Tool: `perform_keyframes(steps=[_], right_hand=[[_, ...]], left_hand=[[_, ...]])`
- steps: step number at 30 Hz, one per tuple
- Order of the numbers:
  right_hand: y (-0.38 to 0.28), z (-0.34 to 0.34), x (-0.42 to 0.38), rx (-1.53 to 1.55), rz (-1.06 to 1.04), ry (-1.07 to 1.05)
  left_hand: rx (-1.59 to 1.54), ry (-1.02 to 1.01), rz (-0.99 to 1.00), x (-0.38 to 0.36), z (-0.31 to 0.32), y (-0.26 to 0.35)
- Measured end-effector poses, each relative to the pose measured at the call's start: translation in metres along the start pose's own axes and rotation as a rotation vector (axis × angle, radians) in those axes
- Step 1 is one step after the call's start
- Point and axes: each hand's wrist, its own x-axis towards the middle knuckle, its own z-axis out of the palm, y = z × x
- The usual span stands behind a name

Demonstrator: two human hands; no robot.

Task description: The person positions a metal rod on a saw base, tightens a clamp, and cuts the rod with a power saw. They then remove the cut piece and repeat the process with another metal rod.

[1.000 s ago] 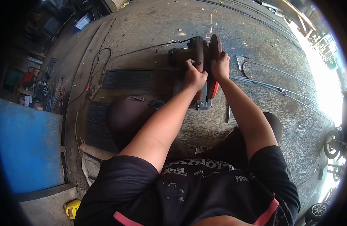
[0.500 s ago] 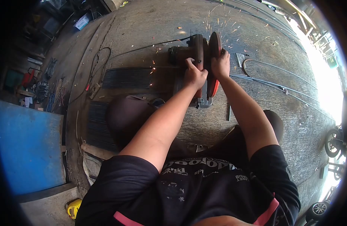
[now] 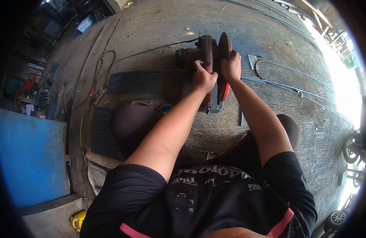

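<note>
The left hand [image 3: 204, 78] is clamped on the handle of the chop saw [image 3: 210, 59], and the right hand [image 3: 231, 66] grips its blade guard beside the bundle of rods [image 3: 134, 82].

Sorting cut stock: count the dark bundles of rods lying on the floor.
2. One bundle lies left of the saw; a second bundle lies nearer, beside the left knee. Others may be hidden.
</note>
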Motion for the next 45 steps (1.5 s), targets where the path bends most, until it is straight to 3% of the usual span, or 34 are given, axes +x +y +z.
perform_keyframes(steps=[16, 24, 28, 40, 45], right_hand=[[0.0, -0.001, -0.001, 0.003, 0.0, -0.006], [0.006, 0.002, -0.002, 0.076, -0.138, 0.015], [0.004, -0.001, -0.003, 0.095, -0.128, 0.001], [0.006, 0.002, -0.005, 0.112, -0.107, 0.041], [0.005, 0.001, -0.006, 0.112, -0.107, 0.044]], left_hand=[[-0.013, 0.047, 0.039, -0.002, 0.003, -0.002], [0.128, 0.11, 0.076, -0.005, 0.003, -0.003], [0.058, 0.04, -0.024, -0.005, 0.003, -0.002], [0.044, 0.093, 0.084, -0.006, 0.002, -0.003], [0.039, 0.061, 0.006, -0.007, 0.004, -0.005]])
